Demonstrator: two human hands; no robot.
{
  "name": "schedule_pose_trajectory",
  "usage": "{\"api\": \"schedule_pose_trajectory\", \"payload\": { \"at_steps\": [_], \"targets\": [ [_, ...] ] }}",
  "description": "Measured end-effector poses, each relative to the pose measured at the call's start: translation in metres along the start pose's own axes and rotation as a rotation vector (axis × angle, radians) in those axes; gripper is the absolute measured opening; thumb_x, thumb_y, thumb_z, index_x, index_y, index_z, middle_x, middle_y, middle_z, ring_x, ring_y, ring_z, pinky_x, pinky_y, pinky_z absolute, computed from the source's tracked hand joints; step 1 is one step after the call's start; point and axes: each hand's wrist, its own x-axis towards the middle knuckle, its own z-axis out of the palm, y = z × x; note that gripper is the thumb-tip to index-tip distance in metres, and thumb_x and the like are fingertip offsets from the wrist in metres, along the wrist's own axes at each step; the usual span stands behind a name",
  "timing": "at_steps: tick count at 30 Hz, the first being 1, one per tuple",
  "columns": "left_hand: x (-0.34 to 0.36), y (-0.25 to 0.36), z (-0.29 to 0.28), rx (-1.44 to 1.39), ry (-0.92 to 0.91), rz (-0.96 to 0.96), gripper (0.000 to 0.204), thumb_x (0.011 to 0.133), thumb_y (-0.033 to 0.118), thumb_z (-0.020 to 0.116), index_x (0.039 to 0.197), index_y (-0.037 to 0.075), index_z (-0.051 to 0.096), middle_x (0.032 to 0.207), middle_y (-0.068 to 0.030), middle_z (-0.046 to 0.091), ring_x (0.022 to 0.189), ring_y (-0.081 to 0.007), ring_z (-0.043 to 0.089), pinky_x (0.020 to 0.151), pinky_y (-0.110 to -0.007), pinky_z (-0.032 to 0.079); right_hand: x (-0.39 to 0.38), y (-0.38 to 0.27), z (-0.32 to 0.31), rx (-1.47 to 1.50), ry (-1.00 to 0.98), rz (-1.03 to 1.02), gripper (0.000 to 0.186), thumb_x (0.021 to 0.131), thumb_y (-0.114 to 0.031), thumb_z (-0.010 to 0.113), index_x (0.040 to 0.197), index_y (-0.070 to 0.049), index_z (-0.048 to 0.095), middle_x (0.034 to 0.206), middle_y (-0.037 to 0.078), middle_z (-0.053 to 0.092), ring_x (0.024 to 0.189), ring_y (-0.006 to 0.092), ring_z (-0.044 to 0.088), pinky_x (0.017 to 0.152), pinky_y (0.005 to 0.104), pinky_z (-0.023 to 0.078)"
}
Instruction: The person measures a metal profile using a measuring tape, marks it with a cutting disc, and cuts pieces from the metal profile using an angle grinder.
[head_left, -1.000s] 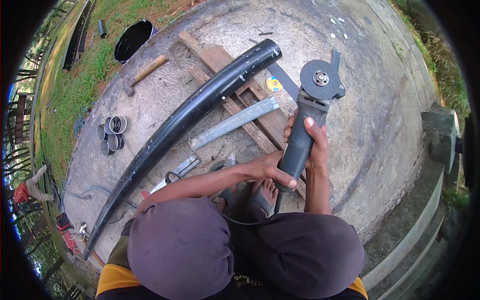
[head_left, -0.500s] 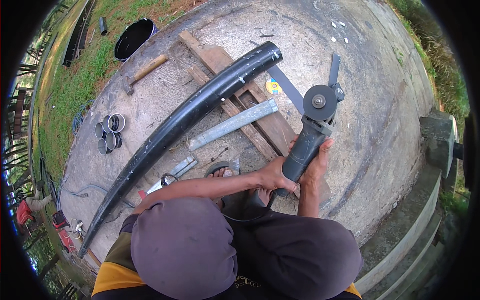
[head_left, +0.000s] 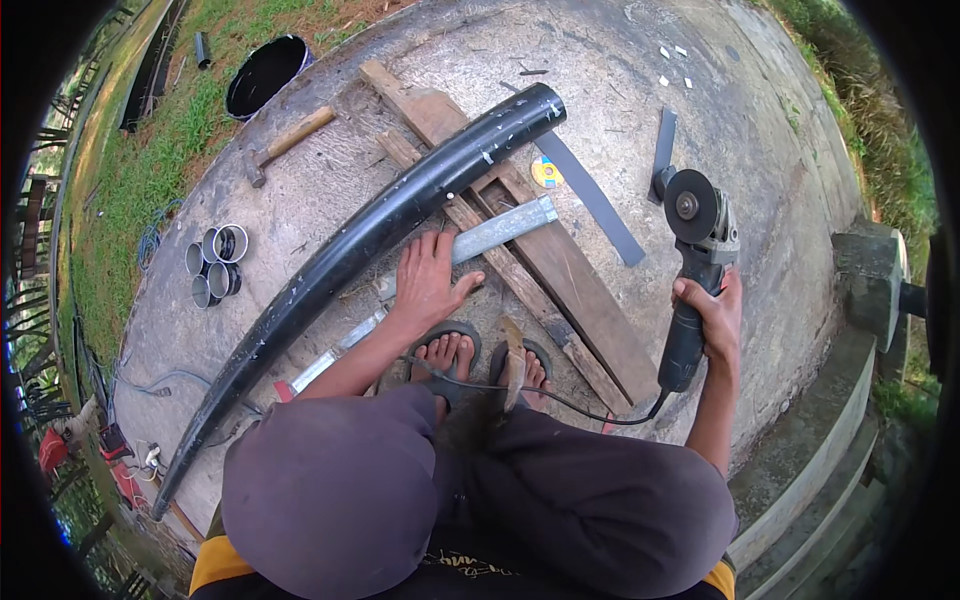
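Observation:
My right hand (head_left: 716, 312) is wrapped round the dark body of an angle grinder (head_left: 684, 345), held upright at the right with its black disc (head_left: 690, 205) at the top. A power cord (head_left: 560, 405) runs from its lower end across to the left, past my feet. Fingers spread, my left hand (head_left: 428, 282) reaches over a grey metal profile (head_left: 500, 230) beside a long black pipe (head_left: 370, 225). Whether the fingertips touch either one, I cannot tell. The pipe slants across wooden boards (head_left: 590, 290), its wide end at the top.
At the left lie a hammer (head_left: 290, 146) and several short black pipe rings (head_left: 231, 243). A black bucket (head_left: 268, 80) stands on the grass. Grey flat strips (head_left: 600, 205) and a yellow disc (head_left: 547, 172) rest on the concrete. A low concrete rail (head_left: 815, 460) borders the right.
My left hand has let go of the grinder and moved left toward the pipe and metal profile. The right hand has carried the grinder to the right. My knees have spread apart slightly.

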Motion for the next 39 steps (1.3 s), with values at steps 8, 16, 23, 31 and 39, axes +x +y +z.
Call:
{"api": "schedule_pose_trajectory", "payload": {
  "at_steps": [8, 16, 23, 31, 39],
  "targets": [
    [0.012, 0.02, -0.019, -0.111, -0.339, -0.165, 0.063, 0.1, 0.046, 0.066, 0.153, 0.016, 0.048, 0.103, -0.0268, 0.067, 0.086, -0.049, 0.072, 0.07, -0.06, 0.056, 0.018, -0.094, -0.033, -0.568, -0.056, -0.024, 0.08, 0.067, -0.024, 0.085, 0.137, 0.001, 0.055, 0.107, 0.014, 0.071, 0.094, 0.0244, 0.069, 0.085, 0.0367, 0.055],
    [-0.001, 0.035, 0.005, -0.198, -0.377, -0.203, 0.063, 0.101, 0.044, 0.062, 0.157, 0.019, 0.045, 0.096, -0.0287, 0.067, 0.077, -0.0499, 0.072, 0.067, -0.06, 0.056, 0.074, -0.029, 0.01, -0.817, -0.411, -0.063, 0.097, 0.063, -0.028, 0.081, 0.149, 0.001, 0.046, 0.116, 0.025, 0.069, 0.107, 0.0362, 0.067, 0.098, 0.0413, 0.051],
    [0.004, 0.035, 0.015, -0.161, -0.358, -0.172, 0.068, 0.099, 0.04, 0.067, 0.159, 0.017, 0.044, 0.093, -0.0271, 0.069, 0.076, -0.0481, 0.072, 0.064, -0.057, 0.056, 0.091, -0.005, 0.031, -0.838, -0.495, -0.044, 0.098, 0.063, -0.028, 0.08, 0.149, 0.005, 0.045, 0.12, 0.03, 0.068, 0.116, 0.0403, 0.066, 0.103, 0.0432, 0.05],
    [0.014, 0.043, 0.016, -0.137, -0.372, -0.151, 0.07, 0.097, 0.033, 0.071, 0.159, 0.016, 0.045, 0.095, -0.027, 0.072, 0.077, -0.047, 0.074, 0.064, -0.056, 0.057, 0.097, -0.009, 0.03, -0.783, -0.528, 0.043, 0.096, 0.063, -0.023, 0.08, 0.149, 0.004, 0.045, 0.118, 0.028, 0.068, 0.112, 0.0396, 0.066, 0.101, 0.0439, 0.051],
    [0.013, 0.045, 0.014, -0.159, -0.352, -0.157, 0.069, 0.095, 0.032, 0.073, 0.157, 0.014, 0.048, 0.095, -0.0278, 0.073, 0.078, -0.0478, 0.074, 0.064, -0.055, 0.057, 0.089, -0.004, 0.03, -0.774, -0.504, -0.003, 0.095, 0.063, -0.023, 0.079, 0.147, 0.005, 0.045, 0.115, 0.028, 0.068, 0.108, 0.0399, 0.067, 0.101, 0.0437, 0.05]
  ]
}}
